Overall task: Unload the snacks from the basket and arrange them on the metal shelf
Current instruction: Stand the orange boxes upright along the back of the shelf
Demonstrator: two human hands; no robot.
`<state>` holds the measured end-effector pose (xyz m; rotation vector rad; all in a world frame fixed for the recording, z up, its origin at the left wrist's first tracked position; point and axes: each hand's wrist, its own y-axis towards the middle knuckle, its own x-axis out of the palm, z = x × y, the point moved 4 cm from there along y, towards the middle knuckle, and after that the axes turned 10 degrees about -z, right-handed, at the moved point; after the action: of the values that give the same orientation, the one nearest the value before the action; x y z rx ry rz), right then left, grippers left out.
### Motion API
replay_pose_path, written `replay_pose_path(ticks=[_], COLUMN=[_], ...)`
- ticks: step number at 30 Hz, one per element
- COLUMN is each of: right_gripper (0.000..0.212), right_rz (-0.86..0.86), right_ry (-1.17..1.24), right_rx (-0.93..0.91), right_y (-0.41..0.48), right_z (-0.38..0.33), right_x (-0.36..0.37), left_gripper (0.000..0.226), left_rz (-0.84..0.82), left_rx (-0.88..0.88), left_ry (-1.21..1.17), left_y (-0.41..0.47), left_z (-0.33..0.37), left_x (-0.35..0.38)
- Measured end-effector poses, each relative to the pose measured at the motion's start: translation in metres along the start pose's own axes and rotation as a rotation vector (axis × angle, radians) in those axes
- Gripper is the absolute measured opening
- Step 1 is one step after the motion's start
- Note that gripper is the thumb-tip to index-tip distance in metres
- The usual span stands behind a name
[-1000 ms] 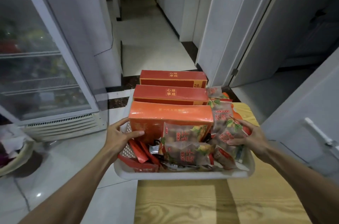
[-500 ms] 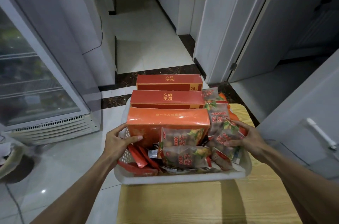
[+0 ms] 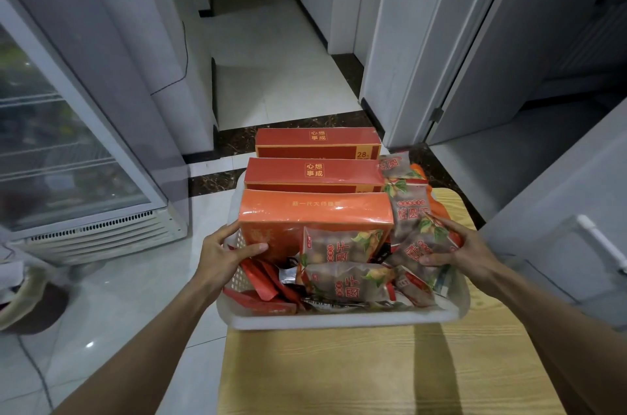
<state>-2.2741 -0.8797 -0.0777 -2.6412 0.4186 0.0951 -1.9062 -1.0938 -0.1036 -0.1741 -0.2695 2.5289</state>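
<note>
"心想事成" and "28" on far red box (image 3: 317, 143)

White basket (image 3: 339, 321), lattice-holed wall; orange box (image 3: 315, 211) at left hand (image 3: 220, 255); red boxes (image 3: 312, 173) beyond, gold characters; table (image 3: 373, 370) pale woodgrain.

One head-worn camera only. It faces forward and steeply downward, close above the basket (image 3: 339, 321) on the wooden table (image 3: 373, 377), with the corridor floor (image 3: 271, 82) beyond.
</note>
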Motion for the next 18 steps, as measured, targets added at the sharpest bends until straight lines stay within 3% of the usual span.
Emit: replay_pose_path(ticks=[2, 6, 8, 11, 14, 18], right_gripper=[0.078, 0.102, 0.106, 0.101, 0.087, 0.07], right_rz=[-0.008, -0.081, -0.038, 0.106, 0.076, 0.038], right_ry=[-0.036, -0.12, -0.162, -0.353, -0.471, -0.492], right_rx=[0.014, 0.037, 0.007, -0.125, -0.271, -0.322], right_y=[-0.001, -0.007, -0.011, -0.01, 0.003, 0.04], right_z=[0.002, -0.007, -0.023, -0.058, -0.102, -0.141], right_x=[-0.002, -0.005, -0.009, -0.015, 0.0, 0.03], left_gripper=[0.062, 0.076, 0.07, 0.058, 0.045, 0.049], left_rz=[-0.034, -0.058, -0.063, -0.058, -0.057, -0.071], left_rx=[-0.016, -0.023, 0.018, 0.081, 0.123, 0.105], left_ry=[0.032, 0.16, 0.181, 0.206, 0.297, 0.367], left_y=[-0.001, -0.004, -0.005, 0.002, 0.021, 0.054], left_z=[0.001, 0.018, 0.036, 0.07, 0.094, 0.117], left_x=[-0.003, -0.015, -0.022, -0.031, -0.033, -0.026])
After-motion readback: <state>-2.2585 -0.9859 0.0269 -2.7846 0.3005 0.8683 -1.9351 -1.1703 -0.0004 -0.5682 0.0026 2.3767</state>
